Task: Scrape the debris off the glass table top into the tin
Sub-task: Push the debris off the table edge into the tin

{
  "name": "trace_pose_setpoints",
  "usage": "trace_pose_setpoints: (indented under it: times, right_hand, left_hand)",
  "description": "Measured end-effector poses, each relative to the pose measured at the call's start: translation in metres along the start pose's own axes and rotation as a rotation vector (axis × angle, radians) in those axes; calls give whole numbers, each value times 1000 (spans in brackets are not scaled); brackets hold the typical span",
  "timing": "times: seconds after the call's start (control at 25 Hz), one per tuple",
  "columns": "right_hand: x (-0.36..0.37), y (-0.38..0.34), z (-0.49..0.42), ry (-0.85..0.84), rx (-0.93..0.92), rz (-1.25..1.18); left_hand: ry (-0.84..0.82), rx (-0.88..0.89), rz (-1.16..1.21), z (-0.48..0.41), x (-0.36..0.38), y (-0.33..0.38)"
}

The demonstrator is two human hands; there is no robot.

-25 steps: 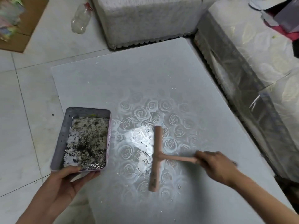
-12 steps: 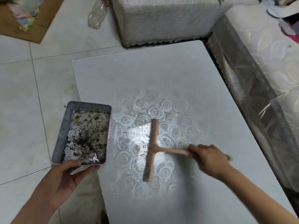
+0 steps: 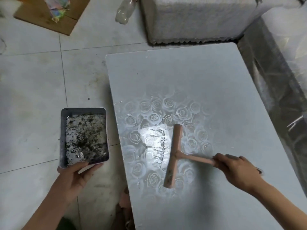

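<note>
Two hands are busy. Left of the surface (image 3: 182, 77), my left hand (image 3: 74, 177) grips the near end of the tin (image 3: 63, 138), thumb over its rim, holding it just off the surface's left edge, above the floor (image 3: 33, 97). Dark debris (image 3: 86, 138) covers the tin's bottom. On the surface's left half, a ragged line of wet scrapings (image 3: 160, 146) lies just left of the pink T-shaped scraper (image 3: 174, 155). Farther right, my right hand (image 3: 237, 170) is curled round the scraper's handle.

Empty plastic bottle (image 3: 125, 11) lying on the tiled floor (image 3: 33, 80), beside a white textured seat (image 3: 199, 19). Cardboard sheet (image 3: 68, 22) top left, colourful wrappers (image 3: 57, 9) on it. Plastic-covered sofa (image 3: 274, 77) far right.
</note>
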State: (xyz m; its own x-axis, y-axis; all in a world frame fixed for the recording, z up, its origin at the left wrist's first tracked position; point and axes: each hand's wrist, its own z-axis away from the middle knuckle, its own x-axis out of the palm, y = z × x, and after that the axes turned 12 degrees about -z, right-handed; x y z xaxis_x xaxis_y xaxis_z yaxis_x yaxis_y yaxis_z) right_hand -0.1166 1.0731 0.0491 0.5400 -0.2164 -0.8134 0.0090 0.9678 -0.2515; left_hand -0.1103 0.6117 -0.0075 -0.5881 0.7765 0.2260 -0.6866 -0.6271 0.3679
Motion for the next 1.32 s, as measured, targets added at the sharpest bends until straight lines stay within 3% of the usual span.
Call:
trace_pose_setpoints:
  times: [0.12, 0.24, 0.44, 0.68, 0.88, 1.16, 1.32]
  right_hand:
    - [6, -32, -18, 54, -102, -20]
    - [-11, -22, -16, 120, -26, -104]
    - [-3, -30, -10, 80, 18, -92]
    - [13, -73, -46, 85, -185, -78]
    - [-28, -48, -28, 32, 29, -39]
    - [20, -142, -104, 69, -301, -6]
    - [-18, -117, -89, 118, -287, 6]
  left_hand:
    - [36, -32, 114, -25, -17, -13]
    - [87, -32, 193, -47, -17, -29]
    - [82, -18, 204, -79, -7, -48]
    - [129, 13, 152, -97, 4, -58]
    - [46, 8, 171, -95, 1, -62]
    - [68, -46, 90, -92, 6, -63]
    - [66, 2, 149, -94, 4, -65]
